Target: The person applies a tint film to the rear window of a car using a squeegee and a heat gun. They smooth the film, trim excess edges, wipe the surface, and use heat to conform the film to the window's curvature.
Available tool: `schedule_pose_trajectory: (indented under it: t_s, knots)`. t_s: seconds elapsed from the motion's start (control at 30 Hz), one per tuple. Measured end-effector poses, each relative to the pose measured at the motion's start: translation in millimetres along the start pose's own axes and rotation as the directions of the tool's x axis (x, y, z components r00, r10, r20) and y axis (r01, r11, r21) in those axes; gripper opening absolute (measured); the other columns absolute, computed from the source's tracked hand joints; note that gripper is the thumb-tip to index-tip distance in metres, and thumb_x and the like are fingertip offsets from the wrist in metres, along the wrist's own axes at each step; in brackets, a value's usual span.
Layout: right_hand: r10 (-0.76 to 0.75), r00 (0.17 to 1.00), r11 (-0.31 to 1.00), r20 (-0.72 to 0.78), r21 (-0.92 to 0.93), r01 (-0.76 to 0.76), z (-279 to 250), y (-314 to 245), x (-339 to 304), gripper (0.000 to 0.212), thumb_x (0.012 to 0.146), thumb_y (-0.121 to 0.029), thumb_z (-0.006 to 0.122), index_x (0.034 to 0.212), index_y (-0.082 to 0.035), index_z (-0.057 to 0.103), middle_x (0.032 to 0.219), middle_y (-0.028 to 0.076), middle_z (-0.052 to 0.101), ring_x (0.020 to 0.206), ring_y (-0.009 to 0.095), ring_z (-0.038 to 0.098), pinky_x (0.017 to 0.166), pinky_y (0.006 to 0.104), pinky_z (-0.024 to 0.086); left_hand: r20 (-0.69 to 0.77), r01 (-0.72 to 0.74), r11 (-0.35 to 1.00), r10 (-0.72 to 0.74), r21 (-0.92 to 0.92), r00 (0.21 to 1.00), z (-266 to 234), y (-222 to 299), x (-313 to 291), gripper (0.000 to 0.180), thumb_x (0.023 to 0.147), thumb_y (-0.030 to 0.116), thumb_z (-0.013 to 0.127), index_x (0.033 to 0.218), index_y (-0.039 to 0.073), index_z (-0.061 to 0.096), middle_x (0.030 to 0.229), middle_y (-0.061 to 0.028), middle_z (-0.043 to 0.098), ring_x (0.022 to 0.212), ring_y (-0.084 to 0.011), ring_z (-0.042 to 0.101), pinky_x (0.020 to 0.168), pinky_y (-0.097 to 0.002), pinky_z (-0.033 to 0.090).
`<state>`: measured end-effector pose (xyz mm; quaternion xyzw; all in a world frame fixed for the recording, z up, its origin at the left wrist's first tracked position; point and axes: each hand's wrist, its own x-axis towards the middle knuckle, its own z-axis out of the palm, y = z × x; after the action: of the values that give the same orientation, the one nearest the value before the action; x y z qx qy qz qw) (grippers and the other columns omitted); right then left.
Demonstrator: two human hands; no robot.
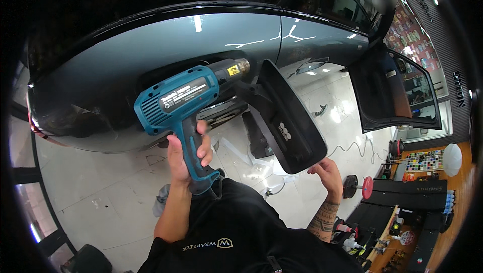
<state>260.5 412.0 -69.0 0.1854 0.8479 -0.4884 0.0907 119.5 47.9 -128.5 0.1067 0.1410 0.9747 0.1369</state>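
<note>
My left hand [188,152] is wrapped round the black grip of a teal and black heat gun [176,97]. The gun's metal nozzle points right, close to the upper end of an open black fuel flap [292,127]. That flap swings out on an arm from the recess in the grey car's rear side panel [151,36], and its hollow inner face shows. At the flap's lower right corner, my right hand [327,175] pinches the edge between its fingertips. The fingers behind the edge are partly hidden. Much of the recess lies behind the gun.
An open car door [397,92] stands at the right. Beyond my right arm are a red-ended roller stand [359,186] and a bench with tools and bottles. White strips [236,151] and a cable [347,147] lie on the tiled floor. A dark stool [88,259] is at lower left.
</note>
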Motion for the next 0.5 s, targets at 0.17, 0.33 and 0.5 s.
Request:
schedule_pose_trajectory:
  t_s: [0.17,0.33,0.5]
  knots:
    - [0.125,0.99,0.992,-0.071,0.007,-0.125,17,-7,-19,0.019,0.092,-0.015,0.059,0.091,0.003,0.065,0.08,0.007,0.068,0.072,0.014,0.062,0.068,0.0278,0.05,0.012,0.069,0.997,-0.069,0.035,0.998,-10,19,13,0.069,0.093,0.056,0.051,0.12,-0.007,0.042,0.11,-0.0118,0.046,0.068,-0.0135,0.05,0.052,-0.0267,0.047]
    - [0.2,0.975,0.979,-0.097,0.061,-0.195,31,-10,-31,0.024,0.093,-0.02,0.062,0.089,0.003,0.067,0.081,0.008,0.069,0.072,0.014,0.062,0.069,0.0275,0.05,-0.009,0.149,0.987,-0.149,0.062,0.989,-14,32,20,0.07,0.092,0.055,0.054,0.122,-0.008,0.042,0.11,-0.0133,0.047,0.068,-0.0139,0.052,0.052,-0.0268,0.049]
    - [0.246,0.965,0.969,-0.089,0.053,-0.242,28,-2,-27,0.019,0.088,-0.011,0.059,0.084,0.004,0.07,0.077,0.009,0.07,0.072,0.015,0.063,0.068,0.028,0.05,-0.005,0.202,0.976,-0.202,0.083,0.979,-16,39,24,0.072,0.091,0.053,0.058,0.125,-0.008,0.041,0.107,-0.0148,0.05,0.068,-0.0149,0.055,0.051,-0.0269,0.05]
